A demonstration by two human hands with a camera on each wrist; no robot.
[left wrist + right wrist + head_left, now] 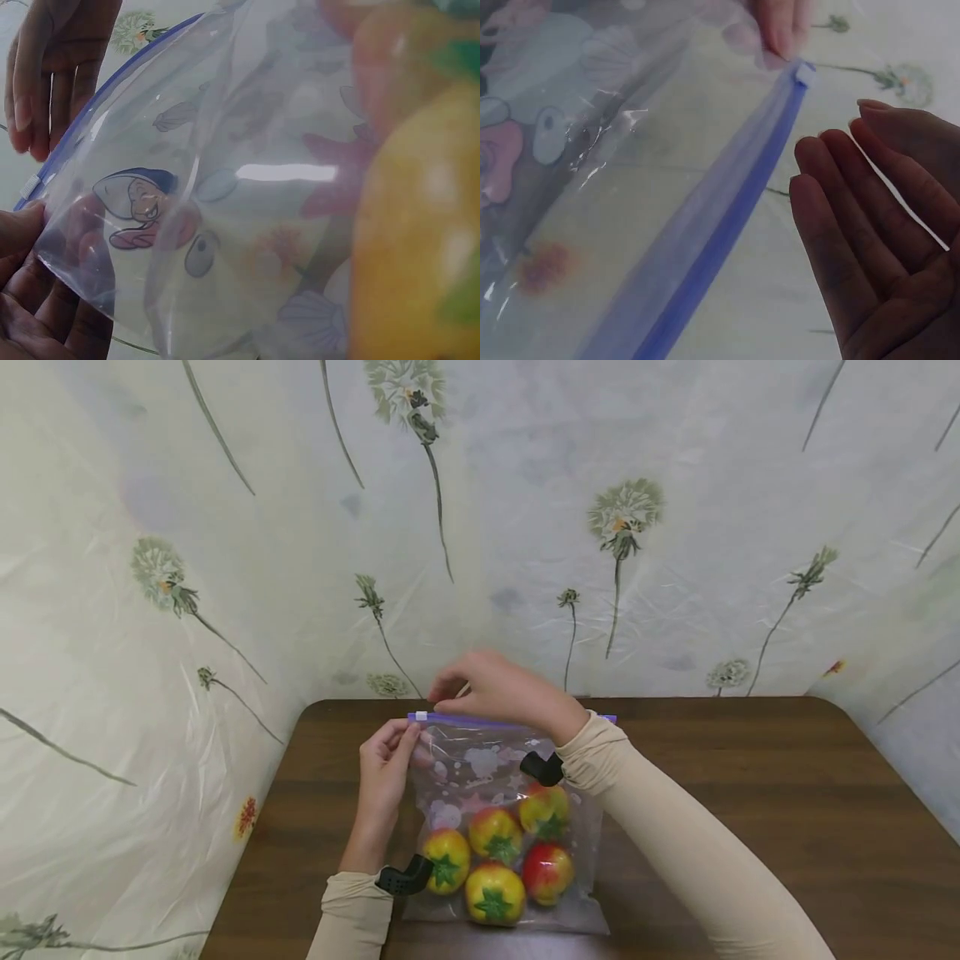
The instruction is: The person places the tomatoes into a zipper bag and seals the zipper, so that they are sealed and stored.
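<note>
A clear plastic slider bag [480, 768], printed with cartoon figures and shells, stands over the table with several red-yellow toy fruits [495, 893] with green leaf tops inside. Along its top runs a purple zip strip [727, 217], with a white slider [421, 716] at the left end. My left hand [386, 768] pinches the bag's upper left corner between thumb and fingers, just below the slider. Beyond the zip strip, my right hand [502, 689] hovers near the slider, its fingers relaxed and slightly bent, holding nothing [885, 217].
The brown wooden table [750, 827] carries the bag near its front edge. Behind and to the left hangs a pale sheet [525, 527] printed with dandelions. A black wrist camera mount [542, 768] on the right sleeve overlaps the bag in the head view.
</note>
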